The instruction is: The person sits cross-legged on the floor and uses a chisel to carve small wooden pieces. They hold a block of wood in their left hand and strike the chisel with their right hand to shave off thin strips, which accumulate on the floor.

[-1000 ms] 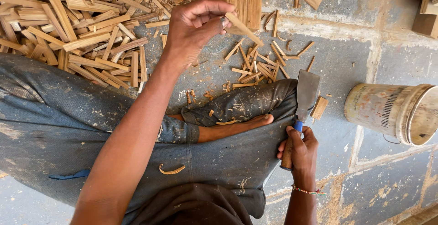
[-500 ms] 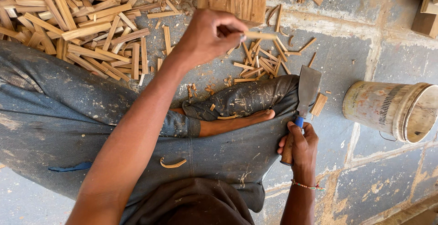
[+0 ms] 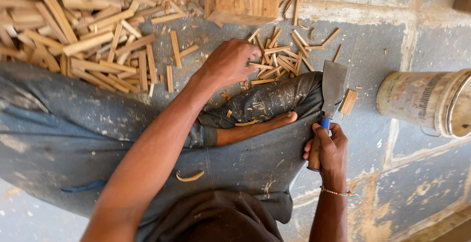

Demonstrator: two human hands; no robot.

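Wooden sticks (image 3: pixel 277 60) lie in a small heap on the concrete floor (image 3: pixel 387 40), just past the person's crossed knee. The left hand (image 3: pixel 229 64) stretches out over them, fingers curled down and pinching at one thin, pale strip. The right hand (image 3: pixel 327 148) rests low beside the leg, fist closed round the handle of a broad-bladed chisel (image 3: pixel 329 97), blade pointing away.

Grey block floor (image 3: pixel 392 40) with pale mortar joints, worn and blotchy, in daylight
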